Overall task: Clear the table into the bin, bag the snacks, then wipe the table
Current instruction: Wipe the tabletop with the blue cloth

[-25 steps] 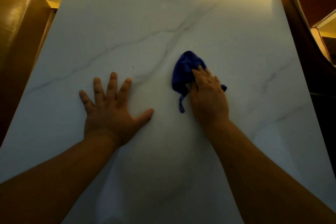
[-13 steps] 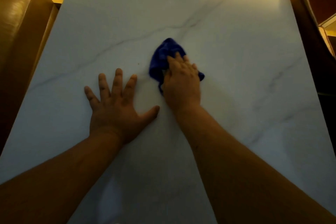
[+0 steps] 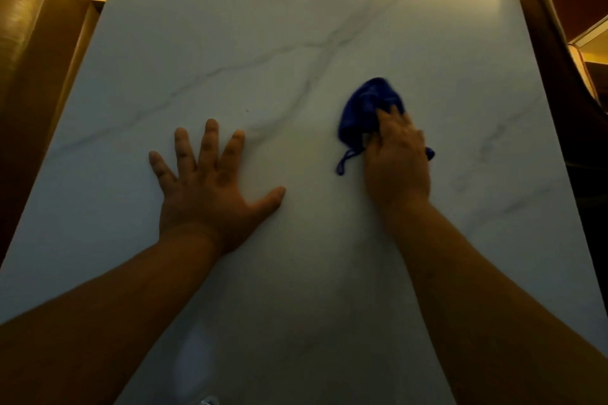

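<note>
Wiping stage, clearing and bagging apparently done: marble table (image 3: 296, 26) is showing bare (no litter, no snacks). Right hand (image 3: 396, 161) is pressing blue cloth (image 3: 365, 112) right of centre, fingers flat on it; left hand (image 3: 205, 187) is lying splayed, holding nothing.

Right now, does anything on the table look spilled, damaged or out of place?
Nothing stands out. The marble-look table shows only its grey veins, no spill or debris. The right hand presses a bunched blue cloth onto it; the left hand lies flat, fingers spread.
</note>
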